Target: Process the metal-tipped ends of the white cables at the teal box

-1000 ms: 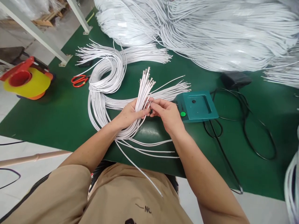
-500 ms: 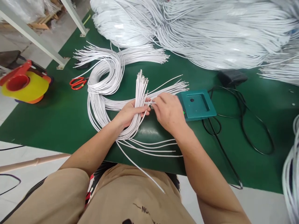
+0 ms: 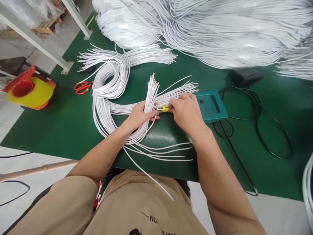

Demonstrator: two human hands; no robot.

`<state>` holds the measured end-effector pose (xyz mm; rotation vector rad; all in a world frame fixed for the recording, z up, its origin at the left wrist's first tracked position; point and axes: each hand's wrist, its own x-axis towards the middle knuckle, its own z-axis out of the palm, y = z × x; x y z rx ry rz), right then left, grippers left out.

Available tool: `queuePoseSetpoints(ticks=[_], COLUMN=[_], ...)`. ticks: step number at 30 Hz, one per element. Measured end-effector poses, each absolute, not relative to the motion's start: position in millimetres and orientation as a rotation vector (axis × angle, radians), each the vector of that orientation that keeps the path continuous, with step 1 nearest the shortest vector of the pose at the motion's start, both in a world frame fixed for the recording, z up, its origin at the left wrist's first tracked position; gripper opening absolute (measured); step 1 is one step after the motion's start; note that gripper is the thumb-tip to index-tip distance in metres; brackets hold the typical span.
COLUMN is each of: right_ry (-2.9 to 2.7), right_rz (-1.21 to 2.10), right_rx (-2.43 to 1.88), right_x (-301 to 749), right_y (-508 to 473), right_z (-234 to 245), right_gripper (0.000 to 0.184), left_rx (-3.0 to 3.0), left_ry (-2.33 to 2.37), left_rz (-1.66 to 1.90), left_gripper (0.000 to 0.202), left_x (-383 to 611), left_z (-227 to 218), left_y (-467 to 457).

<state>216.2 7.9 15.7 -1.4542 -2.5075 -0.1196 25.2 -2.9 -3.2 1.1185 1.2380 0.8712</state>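
Note:
My left hand (image 3: pixel 141 112) is closed around a bundle of thin white wires (image 3: pixel 152 93), thumb across it, with the metal-tipped ends pointing up and away. Beside that thumb lies a small yellow piece with a metal tip (image 3: pixel 165 108). My right hand (image 3: pixel 187 109) is closed at the right end of this piece; its fingertips are partly hidden. Behind my right hand stands a teal device (image 3: pixel 210 119) with a recessed top, partly covered by the hand. More white wires (image 3: pixel 178 90) fan out behind both hands, and several loose ones (image 3: pixel 168 151) stretch along the near side.
Coiled white wires (image 3: pixel 99 86) lie left, near red-handled scissors (image 3: pixel 83 87). A yellow and red tape dispenser (image 3: pixel 31 93) sits at the left edge. Large wire heaps (image 3: pixel 220 36) cover the back of the green table (image 3: pixel 61 130). A black adapter (image 3: pixel 245 76) and black cable (image 3: pixel 259 127) lie right.
My right hand has drawn back to the right, away from the left. The yellow piece now shows between the hands. My left hand still holds the wire bundle, its ends slightly more tilted right.

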Motion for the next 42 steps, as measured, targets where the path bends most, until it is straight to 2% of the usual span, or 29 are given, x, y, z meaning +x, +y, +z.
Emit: queuePoseSetpoints(ticks=[10, 15, 19, 22, 24, 27, 29, 31, 33, 35, 37, 39, 42], right_ry=[-2.407, -2.077, -2.093, -2.075, -2.155, -2.454, -2.612, -2.705, -2.764, -2.817, -2.785, -2.567, -2.051], right_rz=[-0.124, -0.282, -0.286, -0.244, -0.097, 0.209, 0.215, 0.179, 0.278, 0.637, 1.161, 1.501, 1.451], right_rx=[-1.538, -1.827, -1.795, -1.697, -1.488, -0.973, -0.823, -0.849, -1.016, -1.177, -1.201, -1.214, -1.415], right_x=[219.1, 230.6, 234.5, 229.1, 218.0, 191.7, 173.9, 161.7, 157.1, 159.5, 165.8, 172.5, 178.0], right_y=[5.5, 3.0, 5.0, 2.5, -3.6, -17.6, -27.1, -34.6, -39.4, -41.1, -39.2, -34.1, -24.2], right_z=[16.4, 11.8, 8.9, 15.8, 21.7, 23.4, 18.9, 14.7, 15.7, 23.1, 33.1, 39.7, 37.5], right_gripper=[0.018, 0.034, 0.036, 0.034, 0.028, 0.028, 0.029, 0.027, 0.025, 0.024, 0.022, 0.022, 0.027], left_rx=[1.241, 1.18, 1.122, 1.071, 1.046, 1.033, 1.012, 0.97, 0.933, 0.924, 0.932, 0.929, 0.9], left_ry=[1.368, 1.319, 1.282, 1.245, 1.198, 1.126, 1.093, 1.084, 1.097, 1.114, 1.107, 1.068, 0.983], left_rz=[0.795, 0.772, 0.779, 0.827, 0.865, 0.909, 0.904, 0.88, 0.868, 0.87, 0.869, 0.865, 0.851], left_gripper=[0.037, 0.039, 0.04, 0.05, 0.053, 0.043, 0.036, 0.035, 0.038, 0.041, 0.044, 0.045, 0.041], left_x=[27.0, 22.8, 15.5, 8.7, 5.1, 1.7, 0.1, -1.7, -3.9, -6.4, -8.4, -9.5, -8.7], left_z=[-6.7, -7.9, -4.5, -4.0, -4.8, -5.1, -4.4, -3.8, -4.4, -6.2, -7.8, -7.9, -4.0], left_y=[-1.1, -0.1, -0.5, -0.2, 0.4, 1.3, 2.1, 3.1, 4.2, 5.4, 6.0, 5.7, 3.6])
